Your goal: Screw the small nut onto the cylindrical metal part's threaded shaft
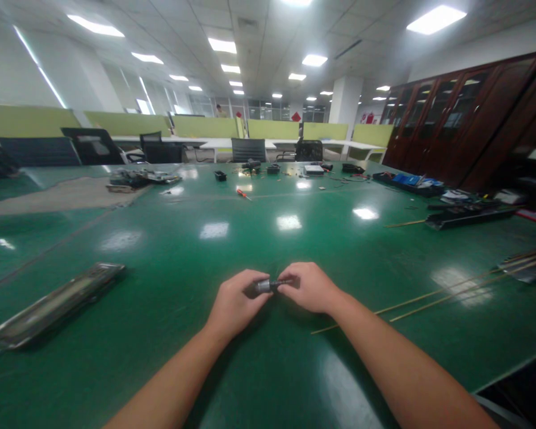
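Observation:
In the head view, a small cylindrical part (pixel 264 286) with a silvery body and a thin dark ridged shaft (pixel 277 283) is held level above the green table (pixel 250 381). My left hand (pixel 236 301) is closed round the silvery body, thumb and fingers on either side. The fingertips of my right hand (pixel 310 287) pinch the shaft end, which they partly hide. I cannot make out the exact kind of part. Both hands are close together, with only a short stretch of the piece showing between them.
A long flat metal-framed panel (pixel 56 304) lies at the left. Thin brass-coloured rods (pixel 446 292) stretch across the right, under my right forearm. Farther off are an orange-handled screwdriver (pixel 242 193), a circuit-like pile (pixel 138 177), a black tray (pixel 402 183) and a black channel-shaped piece (pixel 469 215).

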`<state>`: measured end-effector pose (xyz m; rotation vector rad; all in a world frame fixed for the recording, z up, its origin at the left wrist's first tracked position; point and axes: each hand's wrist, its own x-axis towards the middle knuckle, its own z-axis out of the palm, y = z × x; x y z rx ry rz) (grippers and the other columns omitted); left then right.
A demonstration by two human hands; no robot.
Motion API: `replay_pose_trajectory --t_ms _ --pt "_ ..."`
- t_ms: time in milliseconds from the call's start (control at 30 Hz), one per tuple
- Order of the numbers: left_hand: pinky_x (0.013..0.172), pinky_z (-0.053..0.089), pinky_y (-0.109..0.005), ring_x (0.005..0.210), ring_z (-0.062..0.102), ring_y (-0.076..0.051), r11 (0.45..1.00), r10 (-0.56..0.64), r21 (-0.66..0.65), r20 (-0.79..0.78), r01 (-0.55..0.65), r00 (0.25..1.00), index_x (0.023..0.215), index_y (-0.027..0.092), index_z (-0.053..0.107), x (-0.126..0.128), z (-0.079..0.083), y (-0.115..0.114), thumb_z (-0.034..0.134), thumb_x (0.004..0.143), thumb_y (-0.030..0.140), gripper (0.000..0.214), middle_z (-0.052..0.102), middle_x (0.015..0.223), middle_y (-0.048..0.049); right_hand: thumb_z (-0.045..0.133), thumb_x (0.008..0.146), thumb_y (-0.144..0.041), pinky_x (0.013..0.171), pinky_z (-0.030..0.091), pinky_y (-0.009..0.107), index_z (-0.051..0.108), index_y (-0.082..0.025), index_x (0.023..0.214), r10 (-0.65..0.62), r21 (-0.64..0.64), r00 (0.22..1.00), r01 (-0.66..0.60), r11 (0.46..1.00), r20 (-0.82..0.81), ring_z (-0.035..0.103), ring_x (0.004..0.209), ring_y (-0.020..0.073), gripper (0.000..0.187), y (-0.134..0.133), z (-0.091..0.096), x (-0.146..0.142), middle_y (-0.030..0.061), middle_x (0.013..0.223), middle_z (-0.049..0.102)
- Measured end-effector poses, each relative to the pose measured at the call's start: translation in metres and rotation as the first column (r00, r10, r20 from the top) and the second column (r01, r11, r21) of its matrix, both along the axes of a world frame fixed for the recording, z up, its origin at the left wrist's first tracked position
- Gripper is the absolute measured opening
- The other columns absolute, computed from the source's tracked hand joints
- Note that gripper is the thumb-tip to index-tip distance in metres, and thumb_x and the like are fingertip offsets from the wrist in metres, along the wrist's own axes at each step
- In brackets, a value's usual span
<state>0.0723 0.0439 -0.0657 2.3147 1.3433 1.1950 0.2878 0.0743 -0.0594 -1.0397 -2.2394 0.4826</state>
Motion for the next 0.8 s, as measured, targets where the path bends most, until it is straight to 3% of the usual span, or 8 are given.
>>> replay_pose_trajectory --t_ms 800 --pt "0.08 0.054 -0.032 0.086 0.067 -0.021 0.998 0.063 -0.002 0.018 -0.063 0.998 0.099 0.021 0.071 -0.0014 0.0024 0.0007 0.072 0.077 0.027 0.022 0.072 0.095 -0.0045 0.069 0.083 -0.024 0.069 0.042 0.026 0.075 -0.019 0.092 -0.029 -0.029 1.0 0.029 0.999 -0.011 0.06 0.074 0.0143 0.012 0.0045 0.0013 0.0065 0.0021 0.082 0.07"
